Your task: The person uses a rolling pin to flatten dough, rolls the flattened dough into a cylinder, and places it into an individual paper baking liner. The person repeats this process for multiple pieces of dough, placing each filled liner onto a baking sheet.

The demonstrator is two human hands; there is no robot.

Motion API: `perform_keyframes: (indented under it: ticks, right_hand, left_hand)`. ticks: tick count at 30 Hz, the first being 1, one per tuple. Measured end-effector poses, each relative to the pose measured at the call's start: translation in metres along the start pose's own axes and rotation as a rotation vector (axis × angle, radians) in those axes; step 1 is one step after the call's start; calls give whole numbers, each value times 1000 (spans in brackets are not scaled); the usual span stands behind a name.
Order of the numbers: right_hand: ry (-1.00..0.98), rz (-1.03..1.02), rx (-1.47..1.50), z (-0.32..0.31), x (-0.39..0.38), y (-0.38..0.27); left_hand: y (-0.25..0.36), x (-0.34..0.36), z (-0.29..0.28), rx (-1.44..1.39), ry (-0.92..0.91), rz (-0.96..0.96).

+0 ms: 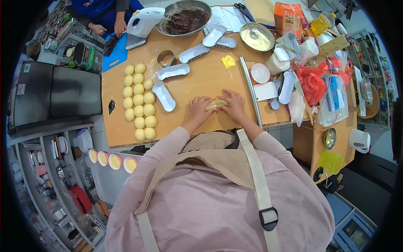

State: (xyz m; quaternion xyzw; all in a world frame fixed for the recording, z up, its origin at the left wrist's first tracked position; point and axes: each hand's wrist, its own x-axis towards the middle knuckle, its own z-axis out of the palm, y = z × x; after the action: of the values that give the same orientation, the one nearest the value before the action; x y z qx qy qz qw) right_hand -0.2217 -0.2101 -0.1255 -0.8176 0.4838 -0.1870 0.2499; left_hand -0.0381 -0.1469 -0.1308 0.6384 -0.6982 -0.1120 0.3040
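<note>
A small elongated piece of pale yellow dough [216, 104] lies on the wooden table in front of me. My left hand [200, 110] has its fingertips pressed on the dough's left end. At the other end, my right hand [233, 105] curls its fingers over it. Several round dough balls [138, 100] stand in columns left of my hands. Between them and my left hand is a fluted paper loaf case [164, 96]. A metal rod [251, 92] lies just right of my right hand. Beyond my hands sits a bright yellow soft lump [228, 61].
Further back are a mixing bowl [210, 8] of dark batter, a white hand mixer [145, 22] and a bowl [268, 44] of cream. Red plastic bags [311, 82] and containers crowd the right side. Another person's hands [119, 25] work by a blue board [115, 56].
</note>
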Motion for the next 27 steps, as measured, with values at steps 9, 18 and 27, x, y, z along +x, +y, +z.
perform_keyframes:
  ticks: [9, 18, 27]
  right_hand:
    - [37, -105, 258, 9, -4, 20]
    - [-14, -158, 138, 21, 1, 34]
    - [-25, -117, 243, 4, -1, 40]
  left_hand:
    - [5, -10, 9, 24, 59, -32]
    - [-5, -11, 3, 70, -122, -73]
    - [-28, -28, -1, 15, -55, -154]
